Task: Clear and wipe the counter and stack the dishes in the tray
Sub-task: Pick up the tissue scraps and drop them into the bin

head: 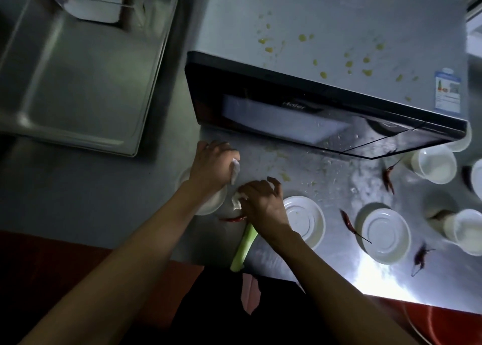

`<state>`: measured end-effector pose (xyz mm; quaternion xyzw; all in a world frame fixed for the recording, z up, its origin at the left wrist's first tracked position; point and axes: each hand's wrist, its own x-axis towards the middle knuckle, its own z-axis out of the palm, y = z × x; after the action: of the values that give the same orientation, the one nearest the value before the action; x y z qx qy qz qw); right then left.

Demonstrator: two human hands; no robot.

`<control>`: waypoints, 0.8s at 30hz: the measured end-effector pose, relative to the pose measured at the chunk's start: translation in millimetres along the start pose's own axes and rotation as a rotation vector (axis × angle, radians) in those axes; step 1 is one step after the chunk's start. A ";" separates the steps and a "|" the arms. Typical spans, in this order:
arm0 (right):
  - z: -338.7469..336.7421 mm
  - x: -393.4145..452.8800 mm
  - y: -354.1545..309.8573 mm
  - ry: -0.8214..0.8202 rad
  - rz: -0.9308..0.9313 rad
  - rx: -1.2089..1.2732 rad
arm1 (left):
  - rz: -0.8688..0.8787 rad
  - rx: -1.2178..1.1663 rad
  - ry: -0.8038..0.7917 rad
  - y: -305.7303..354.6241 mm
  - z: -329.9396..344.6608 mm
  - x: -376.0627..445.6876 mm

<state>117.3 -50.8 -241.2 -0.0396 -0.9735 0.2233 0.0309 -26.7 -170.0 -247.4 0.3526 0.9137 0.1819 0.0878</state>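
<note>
My left hand [212,166] grips a crumpled white tissue [235,171] over the steel counter [326,177], just in front of the microwave. Beneath its wrist sits a white bowl [212,203], mostly hidden. My right hand [263,201] pinches another piece of white tissue [236,201] close beside it. A green celery stalk [243,249] and a red chili [233,218] lie under my right wrist. Two white saucers [306,220] [386,236] rest to the right. White cups [435,166] [467,231] stand at the far right.
A black microwave [313,102] with yellow spatter on its top stands behind my hands. A large steel tray [78,78] lies at the left, with a clear container [99,0] at its far end. Dried chilies [350,223] [387,175] [421,257] and water drops litter the counter.
</note>
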 end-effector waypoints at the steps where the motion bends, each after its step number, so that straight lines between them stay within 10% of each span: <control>1: -4.2 0.9 0.7 0.026 0.015 0.020 | 0.001 -0.019 0.025 0.9 -2.0 -0.4; 24: -138.3 -212.8 96.1 0.532 0.263 0.205 | 0.228 -0.014 0.090 235.8 1.3 -86.6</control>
<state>345.9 75.9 -168.1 -0.2187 -0.8902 0.3041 0.2592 181.8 -66.6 -152.9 0.4450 0.8695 0.2125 0.0281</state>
